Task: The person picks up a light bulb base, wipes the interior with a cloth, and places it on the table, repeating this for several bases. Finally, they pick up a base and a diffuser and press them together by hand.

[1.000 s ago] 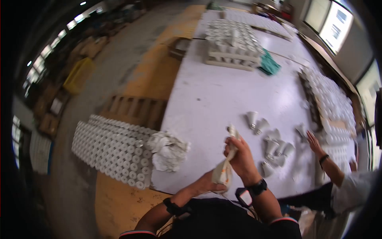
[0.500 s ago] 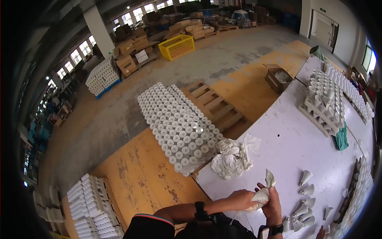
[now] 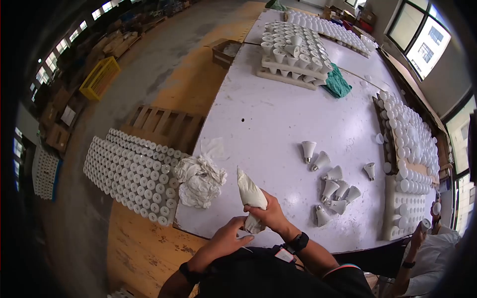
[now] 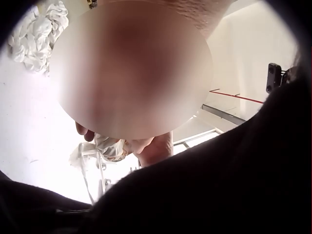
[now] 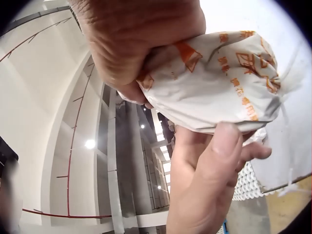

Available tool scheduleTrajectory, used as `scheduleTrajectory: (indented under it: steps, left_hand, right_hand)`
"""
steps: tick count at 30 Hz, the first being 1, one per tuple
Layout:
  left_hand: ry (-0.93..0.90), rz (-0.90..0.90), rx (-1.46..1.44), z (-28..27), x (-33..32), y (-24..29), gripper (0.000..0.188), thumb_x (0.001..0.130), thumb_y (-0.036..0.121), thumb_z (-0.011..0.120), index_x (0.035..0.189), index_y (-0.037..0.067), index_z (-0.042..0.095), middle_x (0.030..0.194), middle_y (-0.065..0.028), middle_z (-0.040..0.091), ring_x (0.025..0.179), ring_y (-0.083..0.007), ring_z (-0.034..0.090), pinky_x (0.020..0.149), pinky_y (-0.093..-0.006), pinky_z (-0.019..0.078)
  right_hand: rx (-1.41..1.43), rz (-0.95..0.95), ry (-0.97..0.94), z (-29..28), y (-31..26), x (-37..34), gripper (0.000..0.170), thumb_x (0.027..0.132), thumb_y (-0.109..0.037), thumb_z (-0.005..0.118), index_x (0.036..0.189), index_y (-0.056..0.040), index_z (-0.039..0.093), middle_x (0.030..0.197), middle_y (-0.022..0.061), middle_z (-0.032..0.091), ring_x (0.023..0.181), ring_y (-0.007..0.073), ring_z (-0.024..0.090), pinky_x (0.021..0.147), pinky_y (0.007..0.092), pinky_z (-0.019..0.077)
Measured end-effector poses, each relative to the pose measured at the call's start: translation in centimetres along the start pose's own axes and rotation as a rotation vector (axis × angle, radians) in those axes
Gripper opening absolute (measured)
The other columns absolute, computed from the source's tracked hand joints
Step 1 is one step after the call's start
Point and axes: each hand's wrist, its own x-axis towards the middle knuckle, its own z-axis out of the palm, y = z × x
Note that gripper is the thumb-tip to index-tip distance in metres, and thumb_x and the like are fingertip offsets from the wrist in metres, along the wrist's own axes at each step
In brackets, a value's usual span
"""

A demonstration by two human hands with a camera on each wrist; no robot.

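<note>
A white, cone-shaped plastic bag [image 3: 250, 191] stands tip up in the head view, above the near table edge. My right hand [image 3: 268, 213] grips it round the middle, so part of it is hidden. Orange print marks the crumpled end of the bag [image 5: 229, 78] in the right wrist view. My left hand [image 3: 226, 241] is just below that end. Its straight thumb [image 5: 226, 141] overlaps the bag's edge, with loose fingers behind. In the left wrist view a blurred oval covers most of the hand, and a crumpled bit of the bag [image 4: 111, 148] shows beneath.
Several white bulb housings [image 3: 330, 188] lie right of the hands. A crumpled white cloth or plastic heap [image 3: 201, 181] sits at the left table corner, beside stacked trays of bulbs [image 3: 131, 174]. At far right, another person's hand [image 3: 417, 238] holds a white bulb part near a tray [image 3: 402, 198].
The head view swung left, then back. The bag has shifted left, and my right hand has moved from its narrow neck to its middle. The other person's hand has drawn back towards their body.
</note>
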Motion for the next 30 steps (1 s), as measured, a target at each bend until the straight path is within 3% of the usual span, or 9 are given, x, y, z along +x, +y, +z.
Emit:
scheduleTrajectory:
  steps: [2,6,13,16,21,23,24,28,30]
  left_hand:
    - [0.010,-0.096,-0.201,-0.2,-0.3,-0.6,0.042,0.079,0.021,0.062,0.115,0.004,0.048,0.102,-0.0140,0.058,0.091,-0.0229,0.059,0.075,-0.0312,0.0462]
    - [-0.030,-0.223,-0.303,-0.9,-0.7,-1.8,0.039,0.081,0.018,0.060,0.116,0.003,0.049,0.100,-0.0113,0.059,0.088,-0.0178,0.058,0.074,-0.0298,0.0460]
    - [-0.006,-0.366,-0.556,0.1,-0.6,-4.6,0.031,0.083,0.015,0.057,0.111,0.002,0.053,0.096,-0.0071,0.058,0.083,-0.0114,0.056,0.069,-0.0245,0.0458]
    - [0.055,-0.390,-0.571,0.0,-0.6,-5.6,0.029,0.084,0.014,0.055,0.110,0.002,0.053,0.095,-0.0069,0.058,0.083,-0.0112,0.057,0.068,-0.0241,0.0458]
    - [0.137,-0.430,-0.616,0.0,-0.1,-7.3,0.026,0.085,0.013,0.053,0.109,0.002,0.053,0.095,-0.0071,0.059,0.085,-0.0132,0.059,0.068,-0.0244,0.0460]
    - [0.174,-0.474,-0.640,-0.2,0.2,-7.5,0.026,0.085,0.013,0.052,0.108,0.002,0.054,0.095,-0.0071,0.059,0.085,-0.0143,0.060,0.068,-0.0245,0.0459]
    - [0.167,-0.474,-0.644,-0.2,0.4,-7.8,0.026,0.085,0.013,0.052,0.108,0.002,0.054,0.095,-0.0071,0.059,0.085,-0.0143,0.060,0.068,-0.0245,0.0459]
    - [0.226,-0.522,-0.653,-0.1,1.0,-8.6,0.024,0.085,0.012,0.052,0.106,0.001,0.055,0.093,-0.0070,0.060,0.084,-0.0146,0.060,0.068,-0.0244,0.0457]
    - [0.256,-0.536,-0.665,0.0,0.9,-9.1,0.023,0.085,0.012,0.051,0.105,0.001,0.055,0.092,-0.0069,0.060,0.084,-0.0147,0.060,0.068,-0.0243,0.0457]
  right_hand:
    - [-0.110,-0.097,-0.062,-0.6,0.6,0.0,0.037,0.072,-0.012,0.069,0.104,-0.0037,0.051,0.086,0.0018,0.056,0.081,0.0082,0.052,0.070,0.0246,0.0436]
    - [-0.096,-0.001,-0.083,-1.7,1.1,0.2,0.037,0.071,-0.014,0.071,0.101,-0.0040,0.052,0.087,0.0014,0.055,0.080,0.0079,0.051,0.070,0.0238,0.0431]
    - [-0.463,-0.050,0.176,-4.0,5.5,3.4,0.038,0.070,-0.017,0.071,0.100,-0.0023,0.052,0.078,0.0056,0.059,0.068,0.0140,0.057,0.065,0.0281,0.0470]
    - [-0.143,0.156,0.120,-4.6,5.1,4.7,0.038,0.070,-0.015,0.070,0.101,-0.0014,0.053,0.077,0.0043,0.059,0.067,0.0122,0.057,0.063,0.0265,0.0465]
    - [-0.057,0.326,-0.080,-6.6,5.2,8.4,0.032,0.074,-0.011,0.065,0.102,-0.0016,0.054,0.083,0.0049,0.059,0.067,0.0115,0.056,0.065,0.0252,0.0460]
    - [0.017,0.105,-0.098,-6.1,4.9,9.5,0.029,0.077,-0.008,0.060,0.103,-0.0018,0.051,0.085,0.0059,0.059,0.070,0.0132,0.058,0.067,0.0257,0.0463]
    - [0.014,0.109,-0.091,-5.9,4.8,10.2,0.029,0.077,-0.008,0.060,0.103,-0.0018,0.051,0.085,0.0059,0.059,0.070,0.0132,0.058,0.067,0.0257,0.0463]
    - [-0.236,0.154,-0.163,-5.0,5.0,12.9,0.036,0.079,-0.012,0.060,0.111,-0.0046,0.046,0.087,0.0086,0.060,0.080,0.0175,0.060,0.070,0.0309,0.0469]
    - [-0.590,-0.083,-0.081,-3.9,5.5,13.7,0.039,0.078,-0.016,0.062,0.112,-0.0085,0.046,0.088,0.0115,0.061,0.079,0.0228,0.060,0.071,0.0327,0.0465]
